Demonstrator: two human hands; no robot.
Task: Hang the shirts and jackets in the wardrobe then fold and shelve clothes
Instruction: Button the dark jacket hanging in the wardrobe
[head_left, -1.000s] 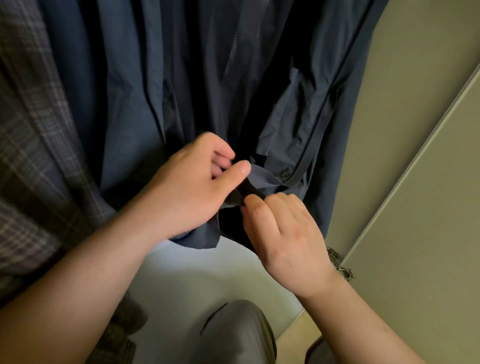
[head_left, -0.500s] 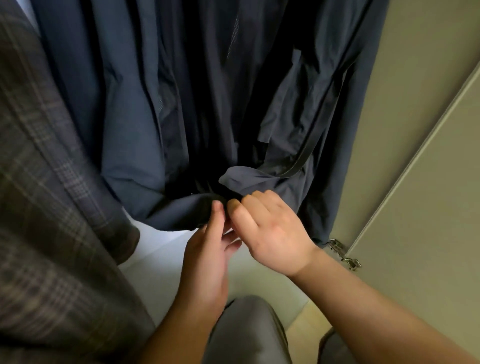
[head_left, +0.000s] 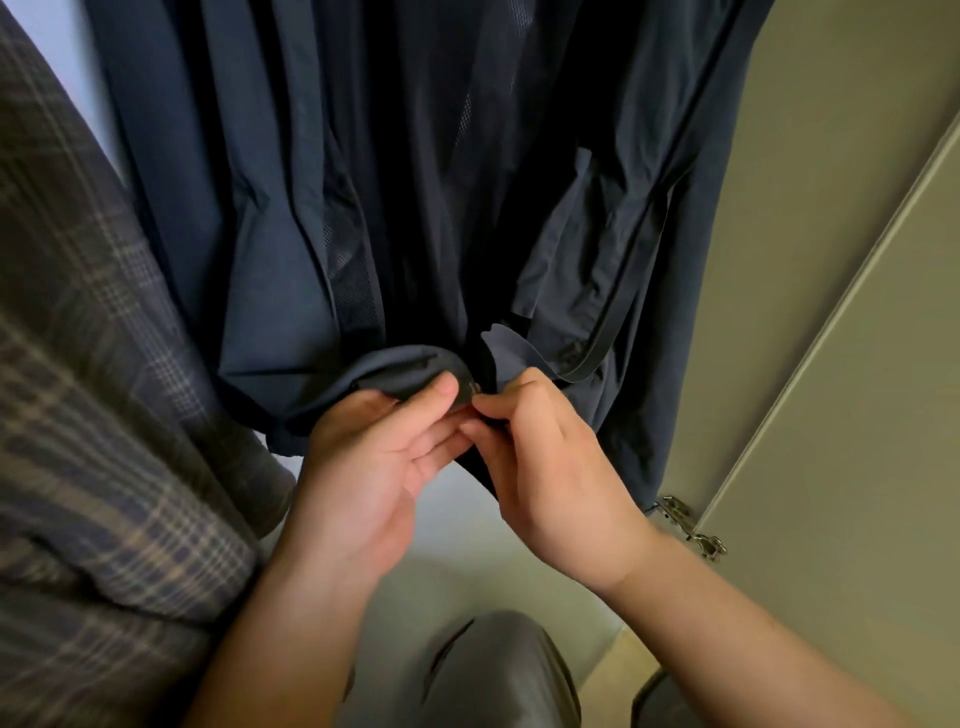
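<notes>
A dark navy jacket (head_left: 415, 182) hangs inside the wardrobe, its front open and its mesh lining showing. My left hand (head_left: 363, 467), palm up, pinches the left bottom hem between thumb and fingers. My right hand (head_left: 550, 467) pinches the right front edge by the zipper's lower end. The two hands meet at the hem, fingertips almost touching. The zipper tape (head_left: 613, 332) runs up the right front panel. What sits between the fingertips is too small to make out.
A brown plaid garment (head_left: 93, 389) hangs close on the left. The wardrobe's beige side wall (head_left: 810, 208) and open door (head_left: 857, 467) with a metal hinge (head_left: 691, 525) stand on the right. The pale wardrobe floor (head_left: 467, 525) lies below, and my grey trouser knee (head_left: 498, 670) shows at the bottom.
My left hand turned from knuckles-up to palm-up and dropped under the hem. Both hands moved down to the jacket's bottom edge and brought its two front edges together.
</notes>
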